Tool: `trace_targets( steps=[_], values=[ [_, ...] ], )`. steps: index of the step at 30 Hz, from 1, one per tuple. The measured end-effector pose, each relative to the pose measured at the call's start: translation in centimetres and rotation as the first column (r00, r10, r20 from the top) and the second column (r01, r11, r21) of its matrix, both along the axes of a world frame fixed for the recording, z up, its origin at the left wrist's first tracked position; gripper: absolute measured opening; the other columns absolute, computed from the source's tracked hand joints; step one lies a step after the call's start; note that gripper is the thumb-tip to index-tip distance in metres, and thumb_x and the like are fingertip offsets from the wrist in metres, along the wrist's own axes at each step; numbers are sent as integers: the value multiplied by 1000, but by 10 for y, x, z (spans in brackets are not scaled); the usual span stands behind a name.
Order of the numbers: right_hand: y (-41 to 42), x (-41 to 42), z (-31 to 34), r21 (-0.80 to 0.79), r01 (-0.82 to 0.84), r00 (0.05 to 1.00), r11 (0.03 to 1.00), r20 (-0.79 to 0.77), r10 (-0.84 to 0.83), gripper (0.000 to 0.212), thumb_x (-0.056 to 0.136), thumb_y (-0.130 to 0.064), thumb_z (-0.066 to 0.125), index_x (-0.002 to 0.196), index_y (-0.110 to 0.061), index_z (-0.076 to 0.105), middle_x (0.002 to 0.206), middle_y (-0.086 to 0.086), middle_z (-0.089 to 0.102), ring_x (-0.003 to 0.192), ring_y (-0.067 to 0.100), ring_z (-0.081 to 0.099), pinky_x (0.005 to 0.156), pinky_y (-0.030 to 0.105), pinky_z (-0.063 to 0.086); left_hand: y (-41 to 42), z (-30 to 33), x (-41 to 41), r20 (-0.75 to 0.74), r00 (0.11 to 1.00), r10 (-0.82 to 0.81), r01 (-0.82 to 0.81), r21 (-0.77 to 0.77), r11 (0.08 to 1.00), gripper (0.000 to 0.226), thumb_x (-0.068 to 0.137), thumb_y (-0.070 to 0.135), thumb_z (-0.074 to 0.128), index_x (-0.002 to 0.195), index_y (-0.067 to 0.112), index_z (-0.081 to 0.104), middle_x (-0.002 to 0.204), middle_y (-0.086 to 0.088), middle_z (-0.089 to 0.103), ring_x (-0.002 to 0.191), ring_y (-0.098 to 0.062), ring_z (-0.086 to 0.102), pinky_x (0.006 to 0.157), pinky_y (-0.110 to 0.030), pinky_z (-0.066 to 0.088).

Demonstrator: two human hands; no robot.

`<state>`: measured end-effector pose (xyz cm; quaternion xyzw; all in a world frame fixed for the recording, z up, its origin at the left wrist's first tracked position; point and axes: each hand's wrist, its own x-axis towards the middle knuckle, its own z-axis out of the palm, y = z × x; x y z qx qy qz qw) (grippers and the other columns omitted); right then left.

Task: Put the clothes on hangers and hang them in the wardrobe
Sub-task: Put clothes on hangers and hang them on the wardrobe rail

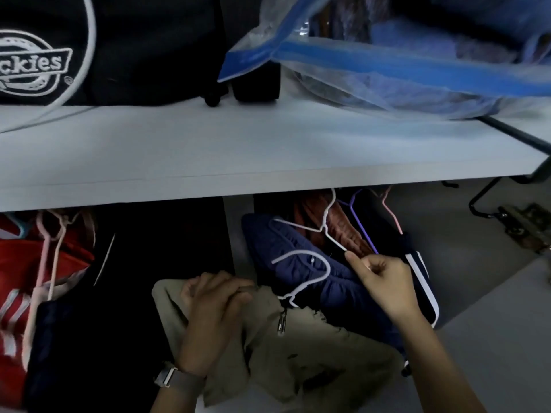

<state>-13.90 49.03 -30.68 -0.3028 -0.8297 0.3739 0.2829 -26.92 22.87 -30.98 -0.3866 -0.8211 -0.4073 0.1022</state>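
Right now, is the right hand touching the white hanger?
Touching. The head view shows the right hand pinching the wire of the white hanger between thumb and fingertips, with no gap.

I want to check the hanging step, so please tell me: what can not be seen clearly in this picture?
- Head view: the rail and hanger hooks are hidden behind the white shelf.
- Where the white hanger enters the beige garment is covered by the left hand and cloth.
- The right hand pinches a hanger wire; which hanger is unclear.
- The black bag logo is cut off at the left edge.
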Motion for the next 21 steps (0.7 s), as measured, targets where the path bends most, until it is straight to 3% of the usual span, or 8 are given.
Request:
trace_targets(
  steps=[5, 8, 11, 18, 21],
  values=[
    [3, 26, 6, 17, -7, 996, 1000, -89, 9, 56, 81, -50, 66, 49, -9, 44, 45, -6, 41, 48, 1, 40, 55, 25, 37, 28, 11, 8, -57, 993, -102, 100, -30, 995, 18, 83, 36, 43, 95, 42, 55, 82, 21, 52, 83, 4, 42, 84, -29, 23],
    [1, 48, 10, 29, 5, 992, 1000, -130, -1, 62, 82, -58, 61, 49, -9, 40, 47, 3, 38, 52, 5, 39, 57, 31, 38, 47, 17, 16, -84, 988, -129, 129, -2, 992, 19, 82, 33, 43, 94, 41, 55, 80, 25, 48, 82, 2, 41, 87, -23, 21],
    [-6, 75, 15, 17, 62, 991, 998, -121, -60, 59, 81, -56, 62, 50, -9, 42, 47, 6, 40, 49, 8, 36, 52, 38, 35, 63, 21, 21, -78, 984, -163, 166, 35, 985, 19, 81, 33, 42, 92, 41, 56, 80, 24, 50, 81, 0, 40, 81, -27, 23],
    [-37, 144, 18, 31, 244, 969, 969, -56, -242, 52, 77, -66, 60, 55, -19, 51, 47, -9, 41, 50, -1, 36, 52, 28, 33, 83, 23, 46, -40, 939, -343, 345, 56, 937, 18, 81, 35, 40, 87, 42, 56, 85, 20, 51, 82, -3, 39, 79, -29, 23],
    [-61, 173, 18, 26, 318, 948, 948, -27, -317, 58, 74, -71, 60, 54, -18, 48, 47, -7, 37, 50, 0, 33, 51, 29, 31, 82, 21, 61, -27, 896, -444, 445, 32, 895, 22, 81, 35, 40, 98, 37, 53, 91, 27, 48, 84, -2, 39, 79, -28, 24]
  ],
)
